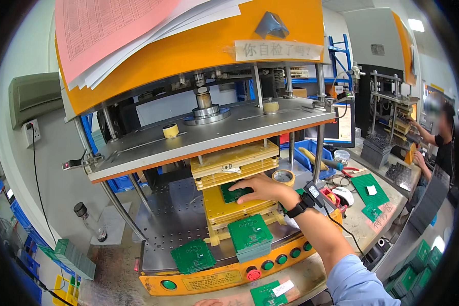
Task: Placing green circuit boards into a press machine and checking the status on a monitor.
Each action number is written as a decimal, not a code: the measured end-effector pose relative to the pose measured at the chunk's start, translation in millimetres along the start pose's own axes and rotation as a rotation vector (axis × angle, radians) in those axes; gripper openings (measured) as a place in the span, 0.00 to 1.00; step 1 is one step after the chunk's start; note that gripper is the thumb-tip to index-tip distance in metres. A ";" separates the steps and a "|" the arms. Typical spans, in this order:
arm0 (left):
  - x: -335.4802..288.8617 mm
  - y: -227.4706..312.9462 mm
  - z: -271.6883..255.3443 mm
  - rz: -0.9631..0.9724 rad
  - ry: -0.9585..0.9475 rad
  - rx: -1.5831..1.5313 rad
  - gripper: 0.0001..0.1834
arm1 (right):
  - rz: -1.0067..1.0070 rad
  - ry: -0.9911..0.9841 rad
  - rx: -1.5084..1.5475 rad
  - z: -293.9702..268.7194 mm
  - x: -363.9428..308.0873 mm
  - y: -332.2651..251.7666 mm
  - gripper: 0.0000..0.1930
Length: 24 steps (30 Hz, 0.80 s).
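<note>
My right hand (257, 188) reaches in between the upper and lower yellow fixture plates of a press. Its thumb and fingers grip a green circuit board (231, 193), which lies on the lower yellow fixture (217, 206); the hand covers part of it. Above hangs the upper yellow fixture (234, 164). Only a sliver of my left hand (208, 302) shows at the bottom edge, its fingers mostly out of sight. A stack of green circuit boards (251, 235) stands in front of the fixture, and more green boards (193, 256) lie to its left.
The press's steel plate (209, 125) spans overhead on metal posts. Along the orange front panel sit a red button (253, 274) and several green ones. A tape roll (283, 177) is beside my wrist. A co-worker (440, 137) works at another press, far right.
</note>
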<state>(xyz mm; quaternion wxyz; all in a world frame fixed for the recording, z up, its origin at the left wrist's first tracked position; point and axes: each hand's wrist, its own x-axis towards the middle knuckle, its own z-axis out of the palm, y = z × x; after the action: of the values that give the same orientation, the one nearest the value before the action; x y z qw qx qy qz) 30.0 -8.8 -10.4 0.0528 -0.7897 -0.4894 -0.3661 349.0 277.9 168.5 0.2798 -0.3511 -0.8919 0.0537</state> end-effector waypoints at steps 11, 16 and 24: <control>-0.6 0.9 0.6 -0.038 0.071 -0.038 0.10 | 0.028 -0.041 -0.018 -5.2 1.4 1.5 0.29; -2.6 2.5 0.7 -0.057 0.064 -0.020 0.08 | 0.006 -0.021 -0.045 -5.4 -1.8 3.0 0.28; -1.4 4.4 2.0 -0.072 0.057 -0.005 0.08 | -0.006 -0.049 -0.043 -6.7 1.9 4.2 0.29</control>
<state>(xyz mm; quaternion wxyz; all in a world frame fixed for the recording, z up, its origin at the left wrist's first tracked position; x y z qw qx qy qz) 34.2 -11.2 -11.5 0.0514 -0.7610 -0.5148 -0.3914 354.0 281.6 173.7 0.2503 -0.3531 -0.9005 0.0423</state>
